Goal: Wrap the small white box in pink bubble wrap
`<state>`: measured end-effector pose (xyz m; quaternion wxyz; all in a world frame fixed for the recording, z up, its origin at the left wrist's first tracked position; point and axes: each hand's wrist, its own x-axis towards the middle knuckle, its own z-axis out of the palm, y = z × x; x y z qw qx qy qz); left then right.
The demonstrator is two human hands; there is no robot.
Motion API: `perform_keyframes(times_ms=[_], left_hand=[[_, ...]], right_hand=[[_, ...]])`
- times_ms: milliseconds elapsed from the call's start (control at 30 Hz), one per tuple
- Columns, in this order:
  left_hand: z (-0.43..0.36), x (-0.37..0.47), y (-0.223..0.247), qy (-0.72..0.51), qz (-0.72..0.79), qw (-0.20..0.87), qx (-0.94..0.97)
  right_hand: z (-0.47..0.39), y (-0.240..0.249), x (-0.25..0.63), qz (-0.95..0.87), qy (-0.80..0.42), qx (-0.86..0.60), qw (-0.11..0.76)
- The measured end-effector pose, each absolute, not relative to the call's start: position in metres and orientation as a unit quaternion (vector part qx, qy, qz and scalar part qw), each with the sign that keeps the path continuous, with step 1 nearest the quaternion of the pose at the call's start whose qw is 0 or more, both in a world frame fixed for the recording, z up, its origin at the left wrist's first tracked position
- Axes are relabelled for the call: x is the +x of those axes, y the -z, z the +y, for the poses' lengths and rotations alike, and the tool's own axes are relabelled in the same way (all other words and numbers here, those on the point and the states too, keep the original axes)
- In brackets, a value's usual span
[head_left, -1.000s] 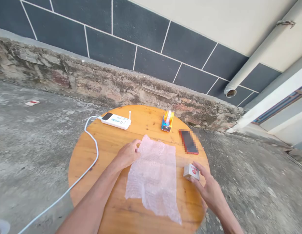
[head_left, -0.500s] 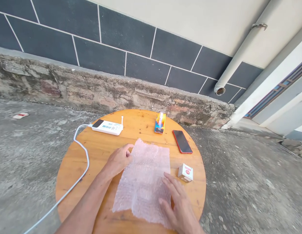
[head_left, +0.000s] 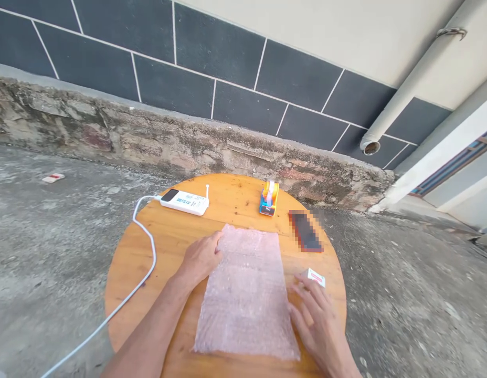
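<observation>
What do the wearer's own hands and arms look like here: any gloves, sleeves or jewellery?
Both the left hand and right hand are ungloved, with no rings discernible. The visible forearms are bare, with no sleeve, watch or bracelet showing.

Table [head_left: 235, 205], far edge: bare wood lies between white device [head_left: 185, 202] and tape dispenser [head_left: 269, 199].
Left edge: white cable [head_left: 154, 251] crosses, an obstacle.
Right edge: phone [head_left: 305, 231] and small box [head_left: 316, 276] obstruct, gap between; right hand [head_left: 312, 310] partly covers box.
Middle: wrap [head_left: 245, 294] lies flat, left hand [head_left: 202, 256] beside it.
</observation>
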<state>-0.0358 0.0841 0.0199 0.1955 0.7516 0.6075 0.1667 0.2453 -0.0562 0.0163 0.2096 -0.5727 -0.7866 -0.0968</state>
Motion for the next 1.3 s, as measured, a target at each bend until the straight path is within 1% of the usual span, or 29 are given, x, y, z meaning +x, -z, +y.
perform_keyframes(times_ms=[67,100,167,267,367,500,633,733,800,933,1033,1167,1300], left_hand=[[0.084,-0.036,-0.02,-0.158,0.606,0.189,0.756],[0.084,-0.035,-0.021,-0.155,0.606,0.186,0.758],[0.083,-0.035,-0.021,-0.149,0.606,0.179,0.761],[0.083,-0.034,-0.021,-0.143,0.607,0.17,0.763],[0.082,-0.033,-0.021,-0.145,0.608,0.162,0.764],[0.081,-0.033,-0.022,-0.159,0.609,0.153,0.762],[0.079,-0.034,-0.025,-0.198,0.605,0.142,0.758],[0.076,-0.03,-0.028,-0.243,0.568,0.127,0.776],[0.074,-0.024,-0.029,-0.261,0.519,0.126,0.804],[0.068,-0.014,-0.028,-0.258,0.432,0.135,0.854],[0.067,-0.014,-0.026,-0.245,0.411,0.141,0.867],[0.068,-0.019,-0.025,-0.228,0.414,0.15,0.868],[0.069,-0.022,-0.022,-0.22,0.421,0.162,0.865]], right_hand=[[-0.055,-0.02,0.25,-0.765,0.162,-0.573,0.247],[-0.053,-0.022,0.251,-0.755,0.184,-0.578,0.247],[-0.049,-0.025,0.256,-0.736,0.21,-0.605,0.219],[-0.041,-0.022,0.266,-0.714,0.205,-0.649,0.164],[-0.035,-0.012,0.278,-0.713,0.175,-0.664,0.143],[-0.034,-0.006,0.287,-0.72,0.176,-0.656,0.144],[-0.038,-0.011,0.276,-0.723,0.195,-0.636,0.186],[-0.039,-0.015,0.255,-0.754,0.15,-0.601,0.22],[-0.037,-0.018,0.234,-0.778,0.096,-0.582,0.218],[-0.027,-0.025,0.185,-0.816,-0.005,-0.553,0.169],[-0.016,-0.028,0.158,-0.837,-0.051,-0.531,0.12],[-0.008,-0.023,0.157,-0.827,-0.061,-0.555,0.07],[-0.015,-0.009,0.187,-0.806,-0.015,-0.588,0.066]])
